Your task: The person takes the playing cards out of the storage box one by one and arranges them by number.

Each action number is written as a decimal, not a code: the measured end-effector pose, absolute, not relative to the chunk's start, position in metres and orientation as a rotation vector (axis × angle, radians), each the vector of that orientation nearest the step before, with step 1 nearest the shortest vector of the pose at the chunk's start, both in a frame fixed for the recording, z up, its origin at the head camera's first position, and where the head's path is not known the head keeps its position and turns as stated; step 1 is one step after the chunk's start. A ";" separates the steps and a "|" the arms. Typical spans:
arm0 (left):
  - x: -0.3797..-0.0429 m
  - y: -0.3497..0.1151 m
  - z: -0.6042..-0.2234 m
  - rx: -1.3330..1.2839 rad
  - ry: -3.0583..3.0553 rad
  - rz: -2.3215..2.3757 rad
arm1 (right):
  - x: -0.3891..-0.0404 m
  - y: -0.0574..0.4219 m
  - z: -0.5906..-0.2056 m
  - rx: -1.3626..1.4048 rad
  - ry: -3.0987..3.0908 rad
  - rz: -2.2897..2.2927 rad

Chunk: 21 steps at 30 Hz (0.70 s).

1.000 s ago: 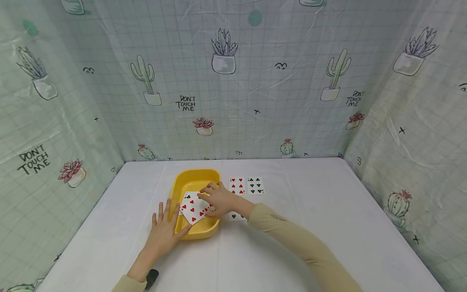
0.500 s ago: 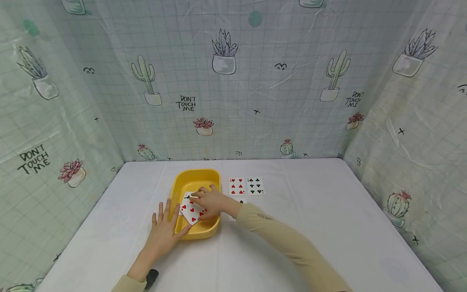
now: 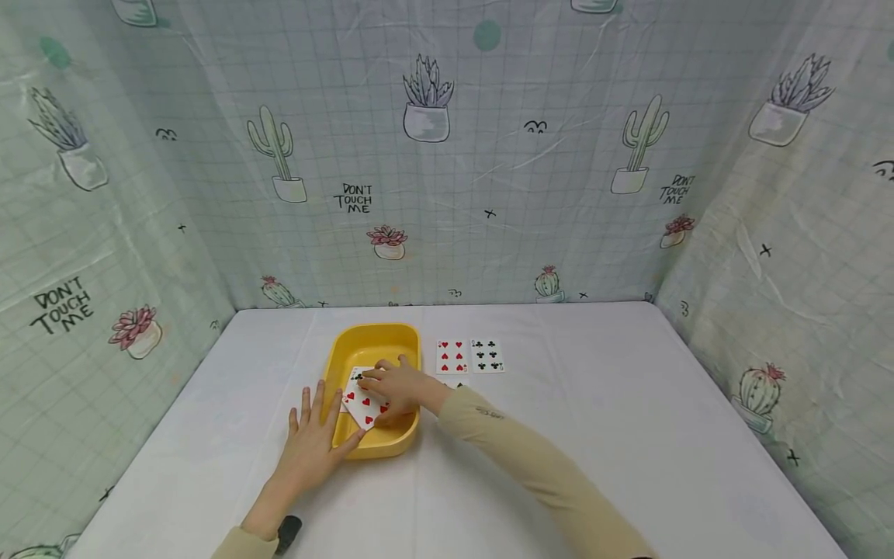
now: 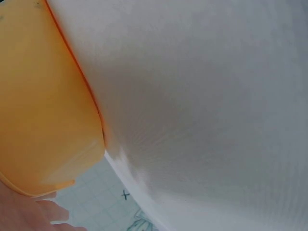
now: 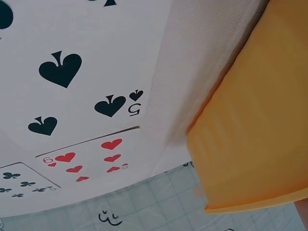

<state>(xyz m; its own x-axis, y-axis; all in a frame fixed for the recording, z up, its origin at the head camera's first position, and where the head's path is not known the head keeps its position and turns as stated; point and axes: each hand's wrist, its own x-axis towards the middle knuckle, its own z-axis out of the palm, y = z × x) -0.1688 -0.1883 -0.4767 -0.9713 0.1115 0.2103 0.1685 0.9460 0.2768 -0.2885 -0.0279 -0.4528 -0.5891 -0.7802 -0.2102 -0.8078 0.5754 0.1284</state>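
A yellow plastic tray (image 3: 373,349) stands left of the table's middle. My left hand (image 3: 307,446) lies at its left rim with fingers spread and straight. Playing cards (image 3: 363,400) overlap inside the tray; a hearts card is on top, and a corner with a club shows behind it. My right hand (image 3: 398,392) reaches over the right rim, fingers spread across the cards and covering their right part. Right of the tray, a six of hearts (image 3: 452,357) lies beside a six of clubs (image 3: 486,356). A five of spades (image 5: 60,70) is mostly hidden by my right forearm in the head view.
The table (image 3: 594,427) has a white cover. A fabric backdrop (image 3: 475,171) with printed cacti rises behind it and along both sides. A dark wrist device (image 3: 289,534) sits at the left sleeve. The tray's outer wall (image 4: 43,106) fills one side of the left wrist view.
My right hand has shifted left, farther over the cards in the tray, and now covers more of them. The left hand has stayed at the left rim.
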 end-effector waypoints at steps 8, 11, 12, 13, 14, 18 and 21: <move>-0.169 -0.189 -0.476 -0.213 -2.910 -0.415 | -0.291 -0.032 -0.453 -1.308 2.670 0.304; -0.169 -0.189 -0.476 -0.213 -2.910 -0.417 | -0.292 -0.034 -0.453 -1.300 2.664 0.311; -0.169 -0.189 -0.476 -0.213 -2.911 -0.419 | -0.292 -0.035 -0.453 -1.296 2.661 0.311; -0.169 -0.189 -0.476 -0.213 -2.911 -0.421 | -0.292 -0.035 -0.453 -1.288 2.657 0.308; -0.170 -0.189 -0.476 -0.213 -2.912 -0.421 | -0.292 -0.035 -0.453 -1.282 2.654 0.312; -0.170 -0.189 -0.476 -0.215 -2.910 -0.420 | -0.292 -0.037 -0.453 -1.267 2.646 0.327; -0.170 -0.189 -0.477 -0.214 -2.908 -0.414 | -0.293 -0.038 -0.454 -1.268 2.645 0.338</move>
